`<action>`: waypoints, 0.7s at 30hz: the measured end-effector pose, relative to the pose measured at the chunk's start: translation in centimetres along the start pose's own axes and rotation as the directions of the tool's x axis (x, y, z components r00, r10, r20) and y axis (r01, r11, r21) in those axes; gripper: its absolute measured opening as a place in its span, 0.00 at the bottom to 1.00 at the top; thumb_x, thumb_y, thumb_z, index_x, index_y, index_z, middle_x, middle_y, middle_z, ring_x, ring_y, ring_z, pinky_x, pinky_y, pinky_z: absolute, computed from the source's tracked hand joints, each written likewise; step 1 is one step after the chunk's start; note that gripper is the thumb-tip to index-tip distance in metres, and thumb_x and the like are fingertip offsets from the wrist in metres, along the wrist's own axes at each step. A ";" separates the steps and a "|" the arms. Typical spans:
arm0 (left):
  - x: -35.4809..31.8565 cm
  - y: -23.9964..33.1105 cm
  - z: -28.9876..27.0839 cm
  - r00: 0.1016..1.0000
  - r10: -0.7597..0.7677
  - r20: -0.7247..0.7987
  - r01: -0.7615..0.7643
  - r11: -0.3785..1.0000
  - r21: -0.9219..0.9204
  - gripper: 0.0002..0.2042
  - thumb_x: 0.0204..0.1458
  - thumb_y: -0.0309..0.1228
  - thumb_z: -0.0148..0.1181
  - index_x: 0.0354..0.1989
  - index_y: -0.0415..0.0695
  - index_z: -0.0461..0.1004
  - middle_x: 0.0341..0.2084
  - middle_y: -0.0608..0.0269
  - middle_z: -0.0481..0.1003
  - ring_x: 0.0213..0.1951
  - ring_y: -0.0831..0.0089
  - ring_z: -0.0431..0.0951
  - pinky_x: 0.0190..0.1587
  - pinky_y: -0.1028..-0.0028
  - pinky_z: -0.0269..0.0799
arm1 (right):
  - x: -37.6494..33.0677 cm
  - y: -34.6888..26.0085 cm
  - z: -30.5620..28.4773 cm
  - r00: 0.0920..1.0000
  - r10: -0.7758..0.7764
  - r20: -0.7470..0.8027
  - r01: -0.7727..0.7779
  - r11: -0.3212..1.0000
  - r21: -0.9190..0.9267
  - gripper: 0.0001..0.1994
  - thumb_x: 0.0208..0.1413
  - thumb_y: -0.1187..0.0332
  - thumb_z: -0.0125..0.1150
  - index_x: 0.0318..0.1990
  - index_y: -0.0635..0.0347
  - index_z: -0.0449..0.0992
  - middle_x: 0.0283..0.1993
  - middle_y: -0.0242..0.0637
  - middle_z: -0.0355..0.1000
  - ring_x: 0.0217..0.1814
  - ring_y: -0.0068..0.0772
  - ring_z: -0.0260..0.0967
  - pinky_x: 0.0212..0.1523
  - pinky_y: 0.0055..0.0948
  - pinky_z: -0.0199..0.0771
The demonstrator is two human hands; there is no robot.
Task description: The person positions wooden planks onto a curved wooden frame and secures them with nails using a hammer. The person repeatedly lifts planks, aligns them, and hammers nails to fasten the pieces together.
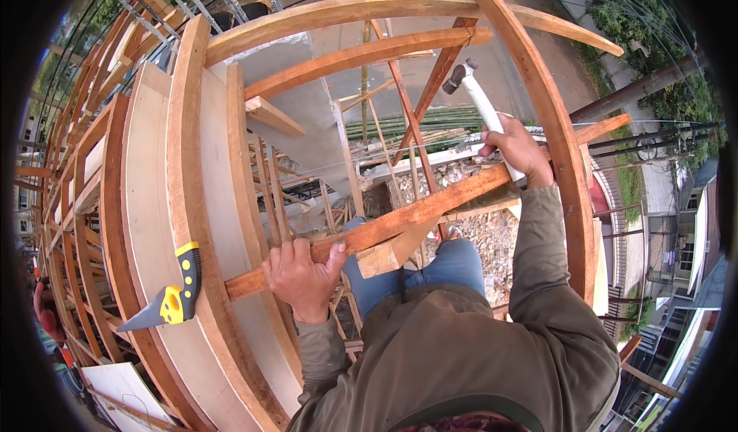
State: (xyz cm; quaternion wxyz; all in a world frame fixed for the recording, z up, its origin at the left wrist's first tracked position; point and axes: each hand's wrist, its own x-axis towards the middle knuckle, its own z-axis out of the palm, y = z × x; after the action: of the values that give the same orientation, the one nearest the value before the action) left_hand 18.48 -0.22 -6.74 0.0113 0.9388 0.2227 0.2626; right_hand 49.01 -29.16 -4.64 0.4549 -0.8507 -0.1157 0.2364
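My right hand (523, 154) is closed around the white handle of a hammer (483, 101). Its dark metal head points up and away to the left. The handle's lower end comes down by a reddish wooden plank (430, 211), which runs slantwise in front of me. Over the plank's left part, my left hand (305, 277) is closed, fingers on the far side and thumb along the top. Under the plank sits a paler length of lumber (397, 249), its cut end toward me. A handsaw (178, 301) with a black and yellow handle rests on the framing left of my left hand.
A long upright-edged beam (187, 147) with pale plywood (150, 155) beside it runs along my left. Another beam (550, 101) passes on my right, and crosspieces (346, 21) span the far side. Far below lie rubble (496, 259) and green bamboo poles (430, 121). Overhead wires (653, 136) hang at right.
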 end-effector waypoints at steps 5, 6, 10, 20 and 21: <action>-0.2 0.0 0.2 1.000 0.005 0.001 -0.005 1.000 0.006 0.29 0.53 0.62 0.59 0.22 0.45 0.70 0.20 0.58 0.67 0.27 0.56 0.69 0.33 0.59 0.61 | -2.6 0.8 -1.4 0.947 -0.246 -0.205 0.203 0.957 -0.208 0.13 0.53 0.65 0.61 0.39 0.66 0.75 0.31 0.43 0.79 0.35 0.39 0.77 0.40 0.38 0.72; -0.4 -0.1 0.1 1.000 0.009 -0.021 -0.009 1.000 0.003 0.29 0.53 0.62 0.58 0.22 0.45 0.70 0.19 0.57 0.67 0.27 0.55 0.69 0.33 0.59 0.61 | -3.1 0.9 -1.4 0.932 -0.282 -0.229 0.227 0.944 -0.238 0.13 0.53 0.64 0.61 0.38 0.67 0.74 0.31 0.44 0.79 0.35 0.42 0.76 0.40 0.39 0.71; -0.3 0.3 0.6 0.997 0.016 -0.078 -0.016 1.000 -0.001 0.29 0.54 0.61 0.57 0.21 0.44 0.69 0.18 0.56 0.67 0.26 0.53 0.68 0.33 0.58 0.61 | -4.9 2.8 -1.7 0.929 -0.252 -0.273 0.196 0.957 -0.216 0.13 0.55 0.64 0.59 0.38 0.67 0.73 0.31 0.44 0.78 0.32 0.35 0.74 0.37 0.34 0.70; -0.8 0.1 1.8 0.963 0.056 -0.263 -0.043 0.998 0.055 0.25 0.49 0.55 0.63 0.20 0.43 0.70 0.16 0.55 0.68 0.24 0.54 0.70 0.31 0.59 0.62 | -4.9 3.9 -0.8 0.843 -0.463 -0.276 0.410 0.883 -0.229 0.11 0.55 0.64 0.57 0.36 0.65 0.71 0.28 0.33 0.65 0.32 0.26 0.59 0.36 0.29 0.61; -0.8 0.1 1.9 0.962 0.050 -0.267 -0.037 0.998 0.054 0.24 0.49 0.54 0.63 0.20 0.43 0.71 0.16 0.55 0.68 0.24 0.53 0.70 0.31 0.59 0.62 | -4.9 4.3 -0.9 0.822 -0.496 -0.280 0.443 0.865 -0.233 0.11 0.55 0.64 0.57 0.37 0.64 0.71 0.29 0.31 0.64 0.33 0.25 0.59 0.36 0.29 0.61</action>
State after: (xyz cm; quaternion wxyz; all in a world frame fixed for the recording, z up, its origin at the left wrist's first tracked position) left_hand 18.90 -0.51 -8.77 -0.0476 0.8992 0.2080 0.3820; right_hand 45.17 -34.22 -6.37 0.4432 -0.8562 -0.2627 -0.0392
